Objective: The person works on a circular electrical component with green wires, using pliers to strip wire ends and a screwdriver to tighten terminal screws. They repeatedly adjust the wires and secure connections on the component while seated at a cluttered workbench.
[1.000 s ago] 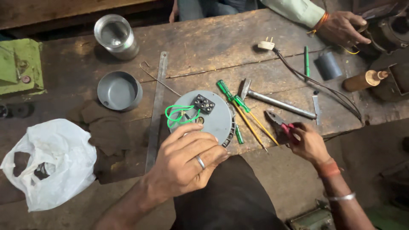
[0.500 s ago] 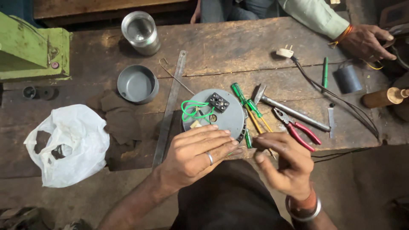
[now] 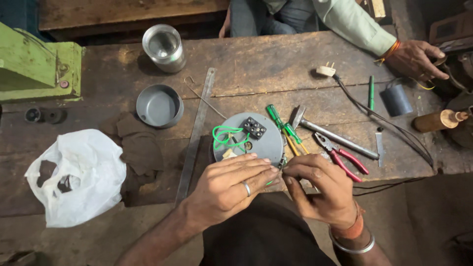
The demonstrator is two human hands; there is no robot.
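On the worn wooden tabletop my left hand lies flat on the grey disc while my right hand pinches something unseen at its edge, where crowded fingers might slip.

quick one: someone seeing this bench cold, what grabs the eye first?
Front and centre, the left hand and right hand meet at the near edge of a round grey disc, which carries a black terminal block and looped green wire. Just right of it lie green-handled screwdrivers, a hammer and red-handled pliers. A white plastic bag stands out at the bench's left front edge.
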